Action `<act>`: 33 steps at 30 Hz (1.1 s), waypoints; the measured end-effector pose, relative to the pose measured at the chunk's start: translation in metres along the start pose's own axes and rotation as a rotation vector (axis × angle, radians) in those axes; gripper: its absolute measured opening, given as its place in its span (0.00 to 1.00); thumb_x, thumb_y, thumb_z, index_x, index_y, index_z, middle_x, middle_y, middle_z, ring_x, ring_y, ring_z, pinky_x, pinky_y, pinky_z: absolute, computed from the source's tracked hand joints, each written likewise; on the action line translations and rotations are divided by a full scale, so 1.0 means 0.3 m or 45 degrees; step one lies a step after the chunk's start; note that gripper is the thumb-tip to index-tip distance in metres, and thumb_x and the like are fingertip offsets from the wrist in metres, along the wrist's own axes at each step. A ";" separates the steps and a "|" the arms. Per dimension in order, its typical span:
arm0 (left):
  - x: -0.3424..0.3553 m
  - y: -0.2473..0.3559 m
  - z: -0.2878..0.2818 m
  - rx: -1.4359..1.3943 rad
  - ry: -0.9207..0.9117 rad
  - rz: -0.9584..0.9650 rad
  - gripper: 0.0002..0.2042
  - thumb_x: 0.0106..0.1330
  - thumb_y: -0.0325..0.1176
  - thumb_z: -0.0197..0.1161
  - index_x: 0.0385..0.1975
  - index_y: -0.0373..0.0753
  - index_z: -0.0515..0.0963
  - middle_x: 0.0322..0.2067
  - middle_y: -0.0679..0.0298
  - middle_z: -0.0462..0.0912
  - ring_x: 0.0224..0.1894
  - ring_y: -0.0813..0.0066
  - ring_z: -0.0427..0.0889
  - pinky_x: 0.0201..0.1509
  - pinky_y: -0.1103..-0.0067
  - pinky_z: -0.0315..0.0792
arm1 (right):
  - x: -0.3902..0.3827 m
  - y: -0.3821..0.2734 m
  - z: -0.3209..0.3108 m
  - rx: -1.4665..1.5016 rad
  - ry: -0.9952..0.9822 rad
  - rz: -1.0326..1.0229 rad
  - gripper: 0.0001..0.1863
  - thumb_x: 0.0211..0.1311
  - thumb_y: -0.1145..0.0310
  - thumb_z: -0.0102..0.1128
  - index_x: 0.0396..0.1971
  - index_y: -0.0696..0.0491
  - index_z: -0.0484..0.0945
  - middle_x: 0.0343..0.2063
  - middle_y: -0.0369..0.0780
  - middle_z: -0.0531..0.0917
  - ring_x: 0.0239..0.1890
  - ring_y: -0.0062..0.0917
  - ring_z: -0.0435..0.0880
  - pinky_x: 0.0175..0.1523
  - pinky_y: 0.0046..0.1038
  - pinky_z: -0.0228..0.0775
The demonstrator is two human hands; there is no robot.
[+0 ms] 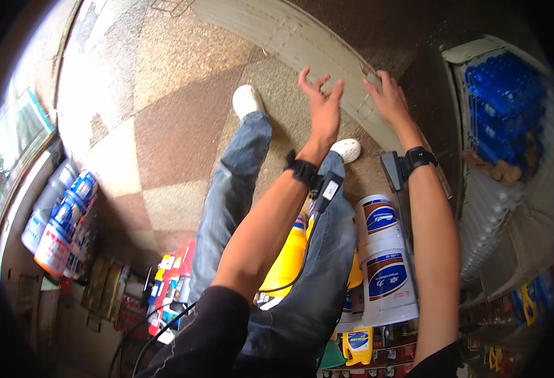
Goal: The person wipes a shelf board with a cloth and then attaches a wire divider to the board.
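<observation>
My left hand point(325, 107) is raised over the floor with its fingers spread and bent, nothing between them. To its right, my right hand point(389, 101) is at the edge of a long pale panel point(302, 39). Its thumb and fingers close around a small pale thing that I cannot make out. Thin wire hooks point(271, 41) lie along the panel, which curves from the top toward the right. Each wrist wears a black strap with a small box: the left box point(329, 191) has a white label, the right box point(391, 170) is grey.
White buckets point(387, 283) with blue labels stand beside my right leg, and yellow containers point(286, 258) between my legs. Blue-wrapped bottles point(503, 94) fill a shelf at the right. More bottles and tubs point(69, 220) stand at the left. A dark cable point(303, 258) hangs from my left wrist.
</observation>
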State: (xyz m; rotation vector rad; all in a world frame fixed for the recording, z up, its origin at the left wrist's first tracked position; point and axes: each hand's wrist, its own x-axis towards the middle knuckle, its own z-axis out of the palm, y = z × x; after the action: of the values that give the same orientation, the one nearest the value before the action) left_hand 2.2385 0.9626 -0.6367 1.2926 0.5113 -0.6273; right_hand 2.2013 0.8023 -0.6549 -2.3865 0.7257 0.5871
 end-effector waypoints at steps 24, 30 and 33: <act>0.370 0.315 -0.330 -0.053 -0.145 -0.382 0.10 0.74 0.36 0.45 0.44 0.38 0.70 0.39 0.62 0.83 0.36 0.79 0.80 0.36 0.80 0.76 | 0.000 -0.079 0.056 -0.143 -0.253 0.212 0.33 0.66 0.42 0.40 0.60 0.52 0.56 0.56 0.54 0.64 0.57 0.53 0.64 0.60 0.47 0.55; 0.397 0.304 -0.259 0.125 -0.089 -0.203 0.10 0.74 0.34 0.41 0.38 0.33 0.64 0.36 0.52 0.82 0.30 0.71 0.82 0.32 0.80 0.76 | 0.016 -0.069 0.038 -0.104 -0.206 0.191 0.34 0.65 0.41 0.41 0.59 0.53 0.57 0.56 0.54 0.65 0.57 0.53 0.64 0.59 0.47 0.56; 0.385 0.313 -0.234 0.189 -0.089 -0.113 0.10 0.74 0.34 0.41 0.38 0.32 0.64 0.36 0.52 0.82 0.30 0.71 0.82 0.32 0.80 0.76 | 0.017 -0.062 0.023 -0.064 -0.289 0.228 0.34 0.64 0.41 0.42 0.58 0.53 0.58 0.56 0.53 0.65 0.57 0.52 0.65 0.59 0.47 0.57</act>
State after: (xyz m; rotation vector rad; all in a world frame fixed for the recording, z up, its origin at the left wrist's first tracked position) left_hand 2.3867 1.0294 -0.6612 1.3883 0.4735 -0.7941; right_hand 2.2149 0.8176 -0.6556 -2.2651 0.8360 0.9437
